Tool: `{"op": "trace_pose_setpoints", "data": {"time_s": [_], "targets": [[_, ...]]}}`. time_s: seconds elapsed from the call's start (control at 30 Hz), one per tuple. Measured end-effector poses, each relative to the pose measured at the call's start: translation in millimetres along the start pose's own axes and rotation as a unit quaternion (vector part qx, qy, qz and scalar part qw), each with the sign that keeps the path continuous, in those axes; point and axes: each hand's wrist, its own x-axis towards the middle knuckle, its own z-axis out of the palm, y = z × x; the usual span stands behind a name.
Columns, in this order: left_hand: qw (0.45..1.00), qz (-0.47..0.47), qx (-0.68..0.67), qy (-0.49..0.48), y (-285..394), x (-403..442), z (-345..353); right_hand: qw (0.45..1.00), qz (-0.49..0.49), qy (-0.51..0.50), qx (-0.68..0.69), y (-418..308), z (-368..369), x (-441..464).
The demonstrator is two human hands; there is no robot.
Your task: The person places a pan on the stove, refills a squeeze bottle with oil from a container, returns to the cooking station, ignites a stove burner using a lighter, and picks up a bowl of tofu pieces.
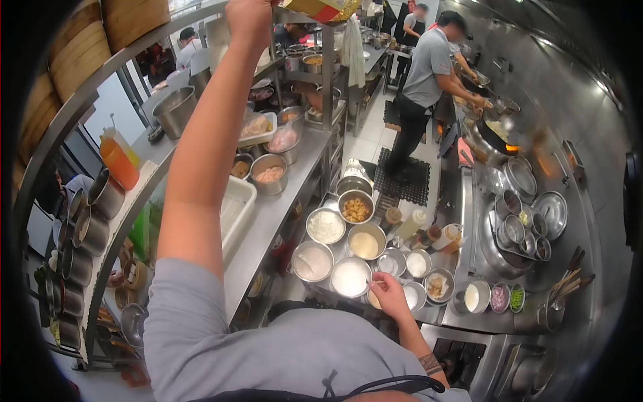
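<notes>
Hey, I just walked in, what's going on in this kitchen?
The person's left hand is raised beside a gold and red packet; its grip is cut off by the picture's edge. The right hand is next to a bowl of something white, its hold too small to tell. Farther off, a co-worker stands near a wok.

Shirt: plain grey, with soft wrinkles
Left sleeve: short and grey, stops above the elbow
Cord: thin, black, bent in a loop
Knot: small, black, with loose ends
Right forearm: dark pattern, too small to make out
Left hand and right hand: bare
</notes>
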Motion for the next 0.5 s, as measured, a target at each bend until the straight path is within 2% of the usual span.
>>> {"op": "trace_pose_setpoints", "data": {"time_s": [0.1,0.2,0.3,0.33,0.37,0.43,0.47,0.5], "targets": [[0.999,0.001,-0.037,0.021,-11,23,21,1.000,-0.019,0.022,-0.002,14,-12,-2],[0.998,-0.004,-0.055,0.011,-30,41,30,0.999,0.026,0.035,0.006,20,-26,-2],[0.999,-0.048,-0.006,0.018,-41,28,42,0.996,0.035,0.075,0.033,39,-23,-8],[1.000,0.000,-0.014,-0.001,-69,35,38,0.995,0.045,0.081,0.042,42,-21,-12],[1.000,-0.016,-0.013,-0.003,-81,26,35,0.993,0.054,0.089,0.050,36,-19,-13],[0.990,-0.117,-0.001,-0.075,-103,15,34,0.988,0.095,0.108,0.052,25,-10,-17],[0.992,-0.069,0.009,-0.103,-144,14,27,0.985,0.108,0.116,0.065,23,-5,-20],[0.991,-0.081,0.004,-0.105,-177,2,19,0.982,0.120,0.125,0.079,22,1,-25]]}}
